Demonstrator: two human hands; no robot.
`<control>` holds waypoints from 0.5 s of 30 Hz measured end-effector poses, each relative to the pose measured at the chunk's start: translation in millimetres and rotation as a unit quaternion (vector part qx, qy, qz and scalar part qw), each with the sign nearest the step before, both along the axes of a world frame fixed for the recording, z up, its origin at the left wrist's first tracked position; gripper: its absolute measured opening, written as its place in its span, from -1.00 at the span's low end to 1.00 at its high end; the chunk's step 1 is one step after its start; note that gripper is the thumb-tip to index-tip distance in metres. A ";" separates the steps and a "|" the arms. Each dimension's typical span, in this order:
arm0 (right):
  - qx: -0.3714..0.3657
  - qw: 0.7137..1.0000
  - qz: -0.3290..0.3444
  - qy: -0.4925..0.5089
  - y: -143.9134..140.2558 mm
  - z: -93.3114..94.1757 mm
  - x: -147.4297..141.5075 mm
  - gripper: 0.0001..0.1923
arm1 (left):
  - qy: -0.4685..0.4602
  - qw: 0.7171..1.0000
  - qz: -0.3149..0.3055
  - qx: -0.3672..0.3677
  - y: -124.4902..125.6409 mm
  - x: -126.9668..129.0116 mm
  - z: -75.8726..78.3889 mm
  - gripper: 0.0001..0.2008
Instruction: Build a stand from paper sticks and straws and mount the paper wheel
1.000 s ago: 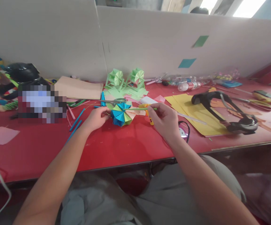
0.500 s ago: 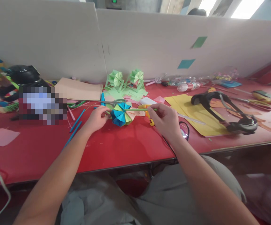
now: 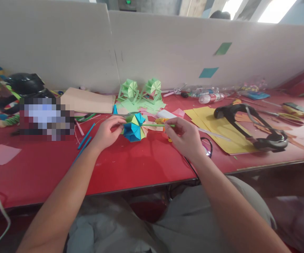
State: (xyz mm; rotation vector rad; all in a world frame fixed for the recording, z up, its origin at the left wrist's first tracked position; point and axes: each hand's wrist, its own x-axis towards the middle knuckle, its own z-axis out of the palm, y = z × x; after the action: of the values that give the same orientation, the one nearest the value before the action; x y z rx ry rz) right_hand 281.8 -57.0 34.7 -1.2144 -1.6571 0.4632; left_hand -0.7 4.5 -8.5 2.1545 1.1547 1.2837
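Pleated paper rosette (image 3: 134, 127) — left hand (image 3: 107, 131) pinching; right hand (image 3: 185, 135) gripping thin green stick (image 3: 156, 124).

Head-worn view, forward-down, close — red table (image 3: 141, 165)

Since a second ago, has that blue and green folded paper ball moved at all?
Yes. The blue and green folded paper ball has risen slightly and shifted toward the pale green paper models at the back wall, held between both hands.

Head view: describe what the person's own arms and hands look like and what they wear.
Both forearms are bare, with no sleeves showing up to the picture's lower edge. The left hand and right hand wear no gloves. No watch, bracelet or ring is visible. Light grey clothing shows below, over the lap.
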 end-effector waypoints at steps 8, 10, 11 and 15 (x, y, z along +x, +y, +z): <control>-0.086 0.996 0.037 -0.008 4.7 -5.6 2.1 -0.74 | 0.021 0.999 -0.031 0.024 -8.8 2.1 10.0 -0.86; -0.105 0.993 0.055 -0.023 8.2 -12.0 0.6 -0.73 | 0.037 0.998 -0.032 0.037 -11.3 3.9 12.4 -0.86; -0.110 0.991 0.066 -0.023 10.4 -15.8 -0.4 -0.74 | 0.043 0.998 -0.033 0.045 -12.7 4.8 13.9 -0.86; -0.132 0.985 0.110 0.026 20.2 -30.3 -4.7 -0.78 | 0.044 0.996 -0.072 0.043 -17.5 6.0 19.6 -0.82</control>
State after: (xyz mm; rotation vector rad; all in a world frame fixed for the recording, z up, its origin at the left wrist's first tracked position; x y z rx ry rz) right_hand 277.1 -36.8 4.4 -1.2011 -1.7324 0.8675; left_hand 5.3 -13.0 11.1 2.3315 0.9735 1.2067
